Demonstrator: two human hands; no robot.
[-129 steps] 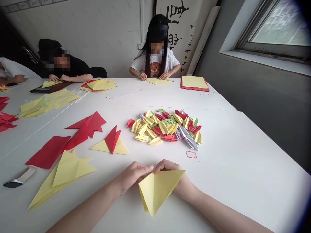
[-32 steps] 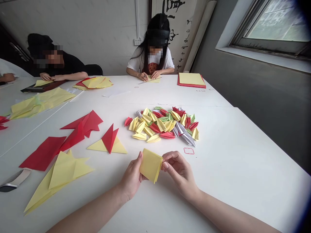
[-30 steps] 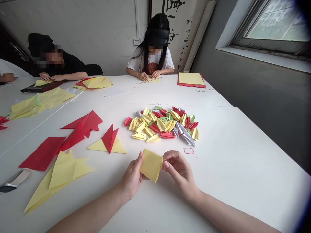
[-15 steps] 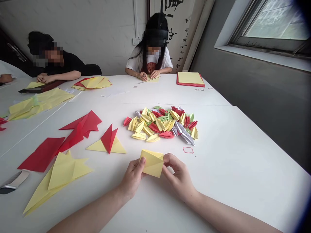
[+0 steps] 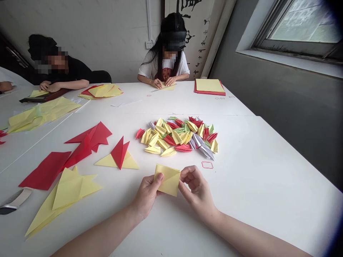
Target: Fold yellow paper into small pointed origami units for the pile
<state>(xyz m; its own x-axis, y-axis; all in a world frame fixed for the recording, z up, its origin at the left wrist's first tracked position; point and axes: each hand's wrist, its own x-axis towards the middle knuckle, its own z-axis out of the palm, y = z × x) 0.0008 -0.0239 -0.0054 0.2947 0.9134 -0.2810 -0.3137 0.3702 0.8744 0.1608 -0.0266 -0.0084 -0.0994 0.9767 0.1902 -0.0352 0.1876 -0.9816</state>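
Observation:
A small folded square of yellow paper (image 5: 169, 181) is held up between my hands, a little above the white table. My left hand (image 5: 149, 192) grips its left side, thumb on the front face and fingers behind. The fingertips of my right hand (image 5: 196, 190) pinch its right edge near the upper corner. A diagonal crease or flap edge crosses the paper's face. Beyond it lies a heap of small folded paper pieces (image 5: 178, 137) in yellow, red, green and pale purple. To the left, a red folded piece (image 5: 120, 153) rests on a yellow paper triangle (image 5: 107, 161).
Red sheets (image 5: 45, 169) and yellow folded sheets (image 5: 69, 189) lie on the left, beside a wristwatch (image 5: 16, 201). A stack of yellow and red paper (image 5: 209, 86) sits at the far edge. Two people (image 5: 171, 53) work across the table (image 5: 254, 171).
The diagonal flap on the yellow square lies flatter, and my right fingertips have shifted slightly at its edge. My left hand keeps its hold.

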